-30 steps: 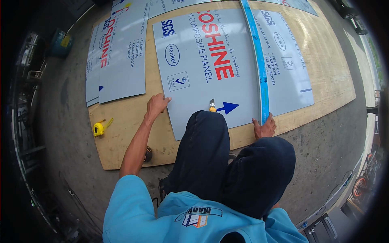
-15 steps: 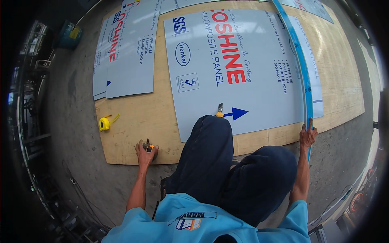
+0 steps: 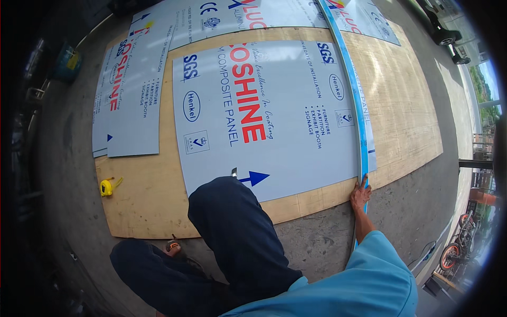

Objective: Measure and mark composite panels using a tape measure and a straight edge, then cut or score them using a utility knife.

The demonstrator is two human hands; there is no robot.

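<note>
Straight bar laid lengthwise along the right side of a printed panel, its near part held by the right hand

The grey concrete floor carries a broad, light-brown plywood sheet. On the plywood rests a large, flat, pale-grey printed panel, its bold blue arrow pointing right; its near edge rises toward the right. More pale-grey sheets lie beyond it, and overlapping pale-grey panels lie at its left, apart from it.

The long, narrow, blue-and-white straight bar lies over the right part of the printed panel. Its long axis runs away from the person, the far portion leaning left across the far sheets, the near portion passing the plywood's edge toward the sleeve. A narrow strip of panelling shows along its right side.

The right hand is at the near edge of the plywood, fingers directed forward and grasping the bar. The left hand is largely hidden by the left leg, beside a small dark-and-orange tool; whether its fingers grip the tool cannot be told. A compact yellow tape measure rests near the plywood's left edge, its tongue directed up and right. A short metallic blade tip projects above the right knee, just beside the arrow's tail.
</note>
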